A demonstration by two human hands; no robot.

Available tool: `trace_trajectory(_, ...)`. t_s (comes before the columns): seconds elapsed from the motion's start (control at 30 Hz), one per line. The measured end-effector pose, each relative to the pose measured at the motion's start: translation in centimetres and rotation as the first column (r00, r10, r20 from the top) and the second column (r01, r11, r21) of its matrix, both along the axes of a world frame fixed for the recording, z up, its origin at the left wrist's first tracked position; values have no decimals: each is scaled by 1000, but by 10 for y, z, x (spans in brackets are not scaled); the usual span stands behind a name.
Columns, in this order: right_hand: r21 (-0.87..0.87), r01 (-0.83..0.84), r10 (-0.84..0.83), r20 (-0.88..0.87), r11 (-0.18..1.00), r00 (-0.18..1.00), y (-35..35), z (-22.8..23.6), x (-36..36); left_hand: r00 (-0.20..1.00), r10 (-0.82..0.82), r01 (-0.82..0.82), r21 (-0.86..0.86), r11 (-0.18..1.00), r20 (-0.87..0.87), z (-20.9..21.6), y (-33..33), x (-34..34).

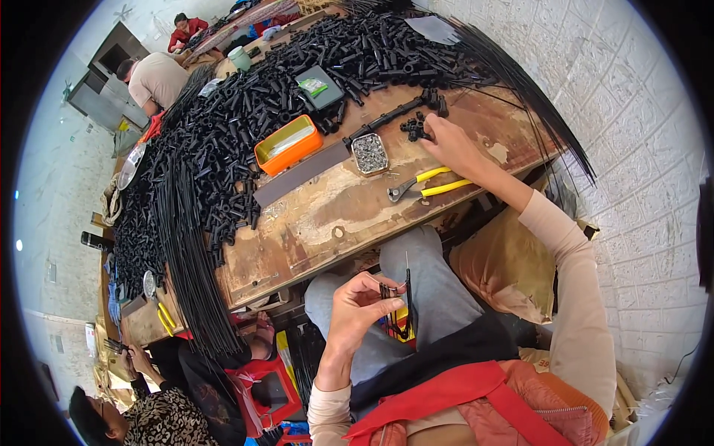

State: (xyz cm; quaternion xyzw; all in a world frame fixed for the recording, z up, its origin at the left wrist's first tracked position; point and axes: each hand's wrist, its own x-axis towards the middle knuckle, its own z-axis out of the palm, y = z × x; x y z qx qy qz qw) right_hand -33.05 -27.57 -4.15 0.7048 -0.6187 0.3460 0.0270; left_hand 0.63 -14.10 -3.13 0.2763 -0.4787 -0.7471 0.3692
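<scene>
My left hand [358, 311], raised over my lap, is closed in a pinch around a bundle of thin black pieces [407, 297]. A slim metal pin points up from the bundle. Over on the table, my right hand [451, 143] reaches into a little heap of small black fittings [414, 129], its fingertips pinched together on one of them. End-cutting pliers with yellow handles [435, 183] lie just below my right wrist. To the left of that hand stands a small tin full of tiny metal pieces [370, 154].
A mound of black tubes [245, 111] covers the table's far side. Near the tin are an orange box [290, 146], a dark flat strip [301, 178] and a dark tray [320, 88]. Long black rods [186, 253] overhang the front edge. A co-worker [149, 405] sits at lower left.
</scene>
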Motion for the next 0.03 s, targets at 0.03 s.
trace_trajectory(0.03, 11, -13, 13, 11, 1000, 1000, 3, 0, 0, 1000, -2, 2, 1, 1000, -11, -2, 0, 1)
